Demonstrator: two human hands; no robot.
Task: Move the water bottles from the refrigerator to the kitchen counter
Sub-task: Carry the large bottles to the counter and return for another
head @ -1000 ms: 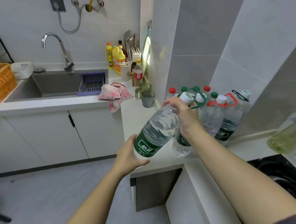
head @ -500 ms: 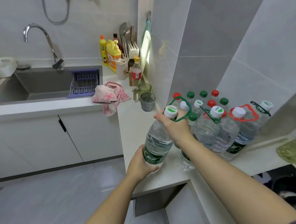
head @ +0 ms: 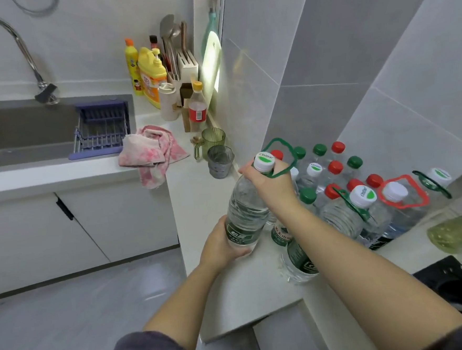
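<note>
Head view: the water bottle (head: 244, 212) stands nearly upright over the counter (head: 212, 198), its long axis running from base at 7 o'clock to white cap at 1 o'clock; the right hand (head: 270, 185) curls round its neck; the left hand (head: 219, 244) cups its base, fingers wrapped; other bottles (head: 333, 173) crowd at its 3 o'clock.

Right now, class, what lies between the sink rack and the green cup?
A pink cloth, bunched on the counter edge, lies between the rack and the green cup; the head view shows it.
</note>
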